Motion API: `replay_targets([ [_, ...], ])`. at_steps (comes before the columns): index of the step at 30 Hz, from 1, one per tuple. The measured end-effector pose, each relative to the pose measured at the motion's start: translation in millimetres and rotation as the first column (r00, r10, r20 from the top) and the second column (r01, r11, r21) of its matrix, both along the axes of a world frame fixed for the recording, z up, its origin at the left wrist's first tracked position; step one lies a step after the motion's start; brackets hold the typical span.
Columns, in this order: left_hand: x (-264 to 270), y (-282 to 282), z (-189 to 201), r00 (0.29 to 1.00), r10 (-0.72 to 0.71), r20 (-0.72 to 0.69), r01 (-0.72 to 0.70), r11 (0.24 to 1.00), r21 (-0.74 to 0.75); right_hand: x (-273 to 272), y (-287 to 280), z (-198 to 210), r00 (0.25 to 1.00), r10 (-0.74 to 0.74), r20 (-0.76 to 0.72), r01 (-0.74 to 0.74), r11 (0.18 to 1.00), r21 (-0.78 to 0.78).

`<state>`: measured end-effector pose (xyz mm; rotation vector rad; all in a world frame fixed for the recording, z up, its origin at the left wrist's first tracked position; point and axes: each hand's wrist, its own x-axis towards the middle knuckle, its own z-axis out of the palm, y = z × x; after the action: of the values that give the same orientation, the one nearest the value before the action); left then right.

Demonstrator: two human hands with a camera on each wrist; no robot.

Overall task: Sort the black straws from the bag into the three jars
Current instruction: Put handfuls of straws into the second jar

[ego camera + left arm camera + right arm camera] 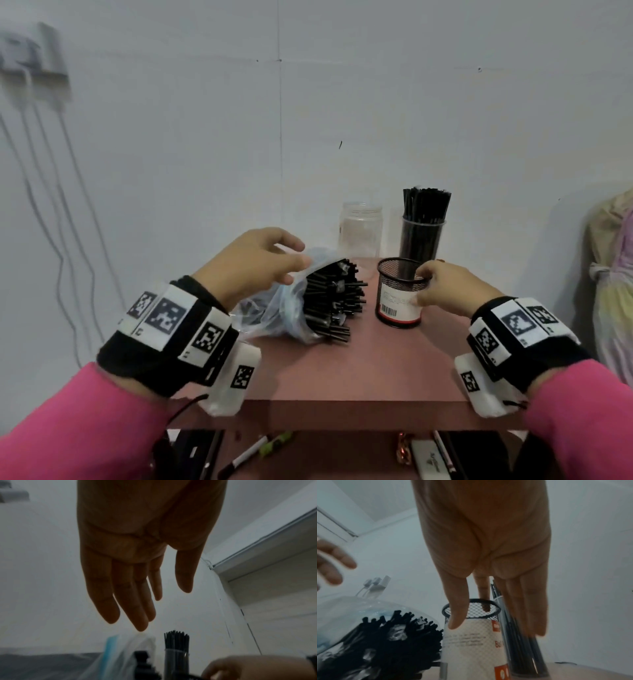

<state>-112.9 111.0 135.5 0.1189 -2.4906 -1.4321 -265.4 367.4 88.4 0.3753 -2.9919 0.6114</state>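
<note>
A clear plastic bag point(284, 308) lies on the reddish table point(359, 370), with a thick bundle of black straws point(335, 301) poking out toward a black mesh cup point(399, 301). My left hand point(299, 254) hovers over the bag's top, fingers straight and holding nothing point(163, 605). My right hand point(419, 286) pinches the mesh cup point(471, 649): thumb on its white label, index fingertip inside the rim point(470, 616). Behind stand an empty clear jar point(360, 229) and a clear jar packed with upright straws point(423, 236). The mesh cup looks empty.
The table backs against a white wall. Below its front edge a lower shelf holds markers point(253, 452) and small items. A pale cloth point(613, 274) hangs at the far right. Cables point(51, 171) run down the wall at the left.
</note>
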Motion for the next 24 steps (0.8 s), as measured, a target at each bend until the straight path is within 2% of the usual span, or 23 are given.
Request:
replay_targets([
  [2, 8, -10, -15, 0.999, -0.001, 0.033, 0.003, 0.998, -0.07, 10, -2, 0, 0.995, -0.025, -0.097, 0.022, 0.999, -0.03],
  [4, 11, -15, -29, 0.997, -0.014, 0.078, 0.027, 0.984, -0.176, 29, -11, -2, 0.974, -0.025, -0.224, -0.019, 0.981, -0.194],
  [5, 9, -16, -37, 0.995, -0.006, 0.101, 0.034, 0.96, -0.277, 40, -19, -6, 0.966, -0.013, -0.259, -0.06, 0.96, -0.273],
  [7, 4, -12, -54, 0.99, 0.045, 0.136, 0.019, 0.899, -0.437, 63, -40, -21, 0.978, 0.059, -0.2, -0.13, 0.922, -0.364],
  [9, -2, -6, -70, 0.981, 0.078, 0.178, 0.005, 0.906, -0.423, 75, -62, -47, 0.985, 0.16, -0.07, -0.175, 0.884, -0.434],
  [11, -11, 0, -87, 0.978, 0.111, 0.176, -0.028, 0.908, -0.418, 78, -81, -70, 0.979, 0.205, -0.006, -0.184, 0.867, -0.462],
  [13, -18, 4, -102, 0.98, 0.169, 0.109, -0.105, 0.891, -0.443, 77, -94, -81, 0.98, 0.197, -0.03, -0.184, 0.839, -0.513],
  [16, -19, 15, -117, 0.971, 0.239, -0.025, -0.229, 0.886, -0.402, 72, -108, -90, 0.984, 0.162, -0.069, -0.171, 0.78, -0.602],
  [18, -20, 21, -122, 0.959, 0.264, -0.101, -0.282, 0.874, -0.396, 70, -112, -93, 0.99, 0.126, -0.063, -0.134, 0.701, -0.701],
  [20, -22, 22, -124, 0.948, 0.272, -0.164, -0.316, 0.851, -0.419, 68, -112, -93, 0.993, 0.108, -0.042, -0.099, 0.605, -0.79],
  [24, -28, 15, -130, 0.939, 0.23, -0.255, -0.324, 0.838, -0.438, 56, -106, -96, 0.996, 0.093, 0.005, -0.042, 0.5, -0.865],
])
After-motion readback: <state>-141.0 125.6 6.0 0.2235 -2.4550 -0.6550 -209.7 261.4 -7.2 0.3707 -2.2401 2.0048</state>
